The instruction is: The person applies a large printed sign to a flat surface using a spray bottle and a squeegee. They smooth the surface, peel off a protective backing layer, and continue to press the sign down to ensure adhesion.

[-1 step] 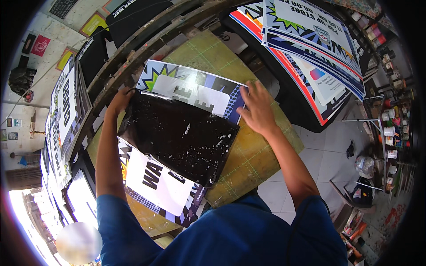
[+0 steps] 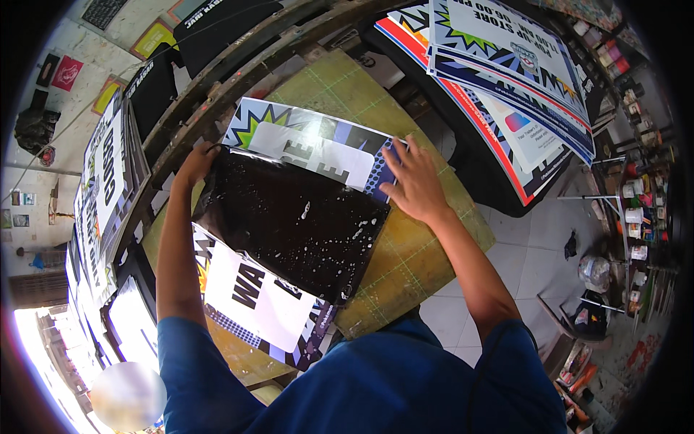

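A printed poster board (image 2: 318, 137) with comic-style bursts and a pale panel lies slanted on a green-lined cutting mat (image 2: 405, 267). Across its middle stretches a glossy black sheet (image 2: 289, 210) spotted with whitish drops or bubbles. The poster shows above and below the sheet. At the sheet's far left corner, my left hand (image 2: 194, 165) is closed on the edge, its fingertips partly hidden. My right hand (image 2: 418, 181) is open with fingers spread, over the poster's far right corner; it holds nothing. Whether its fingertips press on the board is unclear.
Stacked printed boards (image 2: 506, 79) rest on a black-covered surface at the far right. More boards (image 2: 108, 181) lean on the left, behind a wooden rail (image 2: 210, 79). A shelf of paint containers (image 2: 635, 210) stands right, above the tiled floor (image 2: 499, 246).
My right hand has shifted slightly left and nearer over the poster's corner, fingers still spread. My left hand and the black sheet look the same.
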Available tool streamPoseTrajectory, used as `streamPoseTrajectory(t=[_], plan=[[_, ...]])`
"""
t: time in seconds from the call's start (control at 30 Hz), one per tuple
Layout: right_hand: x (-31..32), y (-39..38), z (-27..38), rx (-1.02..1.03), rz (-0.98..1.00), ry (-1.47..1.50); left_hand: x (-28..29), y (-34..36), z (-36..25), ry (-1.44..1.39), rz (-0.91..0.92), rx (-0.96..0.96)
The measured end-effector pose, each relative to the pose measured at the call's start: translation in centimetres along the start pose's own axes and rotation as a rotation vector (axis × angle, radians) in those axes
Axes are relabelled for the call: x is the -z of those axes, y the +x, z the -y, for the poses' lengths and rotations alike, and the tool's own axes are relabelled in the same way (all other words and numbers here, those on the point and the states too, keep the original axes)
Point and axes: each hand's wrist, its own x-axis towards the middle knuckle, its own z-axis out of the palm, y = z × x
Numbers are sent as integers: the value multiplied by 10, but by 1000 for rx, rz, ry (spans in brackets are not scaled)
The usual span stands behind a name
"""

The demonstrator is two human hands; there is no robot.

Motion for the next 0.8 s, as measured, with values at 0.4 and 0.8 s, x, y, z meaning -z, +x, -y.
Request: streamPoseTrajectory(t=[0.4,0.8], plan=[[-24,2,-6,-162,-204,88,-3,2,12,-54,-12,10],[10,-40,44,-168,4,464,11,-13,2,-114,-127,-227]])
